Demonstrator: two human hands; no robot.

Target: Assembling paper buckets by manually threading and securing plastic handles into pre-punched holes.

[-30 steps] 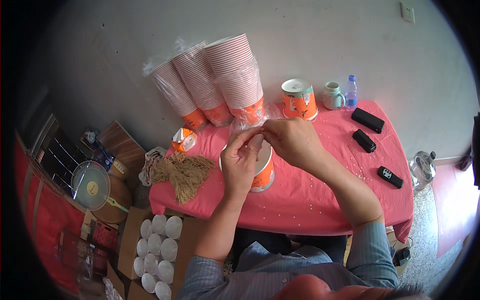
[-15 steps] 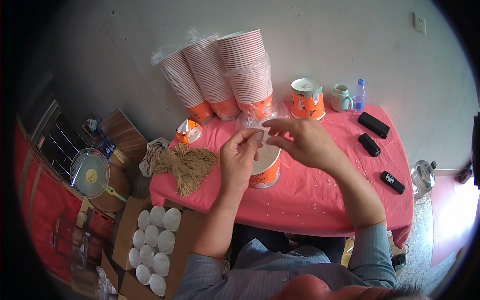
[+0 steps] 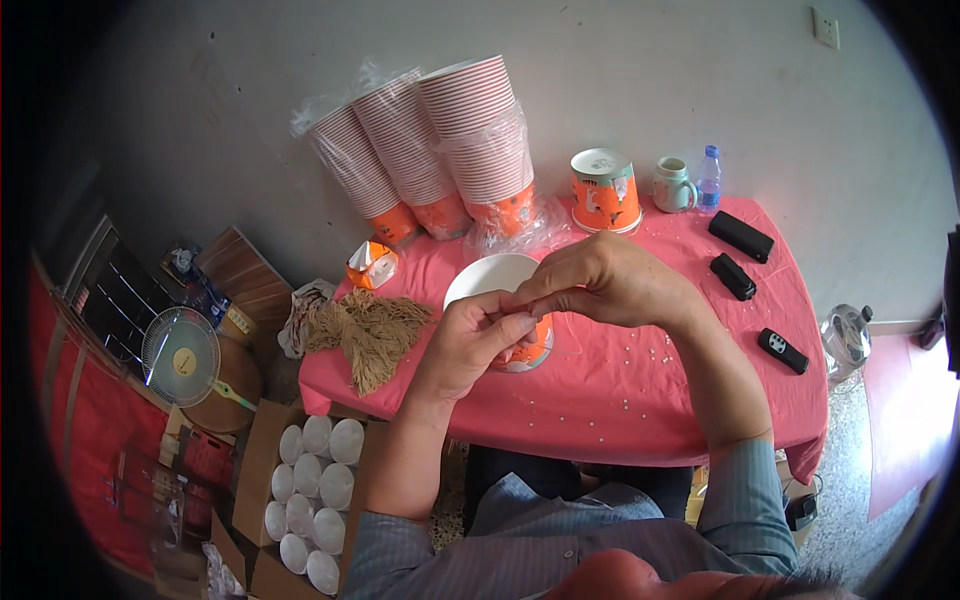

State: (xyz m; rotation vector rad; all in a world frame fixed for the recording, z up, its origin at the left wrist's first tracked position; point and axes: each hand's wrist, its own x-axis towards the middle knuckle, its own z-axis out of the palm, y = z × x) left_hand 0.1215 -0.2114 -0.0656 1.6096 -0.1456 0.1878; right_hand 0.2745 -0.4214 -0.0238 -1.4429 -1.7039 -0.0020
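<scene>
My left hand (image 3: 470,340) and my right hand (image 3: 610,285) meet fingertip to fingertip above the table, both closed in a pinch. A thin pale thread (image 3: 574,338) hangs below them; the exact spot they pinch is hidden by the fingers. Right beneath and behind them stands a paper bucket (image 3: 490,273), white inside and orange outside, its opening facing up. Small white beads (image 3: 653,352) lie scattered on the pink tablecloth (image 3: 510,410) to the right and in front. Left of the bucket rests a bundle of tan strings (image 3: 370,335).
Tall stacks of paper buckets (image 3: 475,120) in plastic wrap lean at the back. An upturned bucket (image 3: 606,195), a mug (image 3: 672,185) and a water bottle (image 3: 709,180) stand along the wall side. Black devices (image 3: 740,237) lie at right. A carton (image 3: 258,470) of white cups sits lower left.
My right hand has come down and left, its spread fingers closing into a pinch against my left fingertips. The whole view has shifted slightly.
</scene>
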